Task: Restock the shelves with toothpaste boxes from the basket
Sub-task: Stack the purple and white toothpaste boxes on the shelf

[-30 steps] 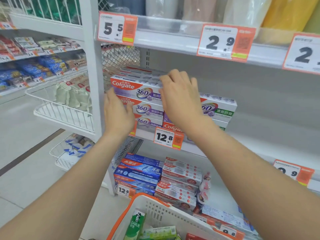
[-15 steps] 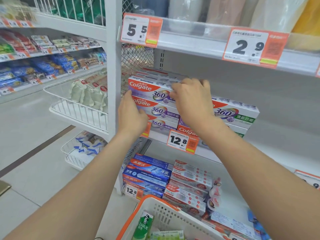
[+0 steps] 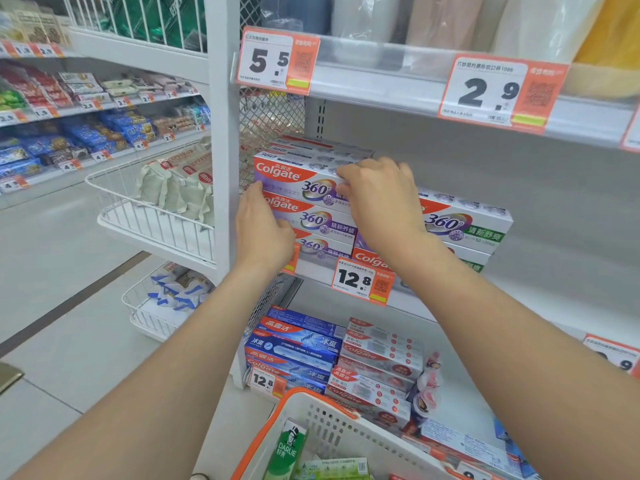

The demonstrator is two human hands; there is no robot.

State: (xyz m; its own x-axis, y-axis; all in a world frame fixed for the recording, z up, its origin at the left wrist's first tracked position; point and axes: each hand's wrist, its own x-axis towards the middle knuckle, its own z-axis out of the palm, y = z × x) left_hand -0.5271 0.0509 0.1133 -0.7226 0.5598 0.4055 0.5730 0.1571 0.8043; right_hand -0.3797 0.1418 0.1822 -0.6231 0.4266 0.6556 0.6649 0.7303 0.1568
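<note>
So both hands were up at the middle shelf point(image 3: 554, 285), working the stack of purple Colgate 360 boxes point(image 3: 311, 220) at its left end, right next to the white upright. The left hand point(image 3: 263, 230) was flat, fingers straight, pressed against the left ends of the lower boxes. The right hand point(image 3: 381, 199) had its fingers curled over the top Colgate box point(image 3: 294, 174), gripping it along the upper edge. Just beside that stack on the right sat the green-label 360 boxes point(image 3: 464, 226), with a 12.8 price tag point(image 3: 362, 280) on the shelf lip below. The basket point(image 3: 332, 420) was down at the bottom edge, white with an orange rim, a green Darlie box point(image 3: 289, 448) standing inside.
</note>
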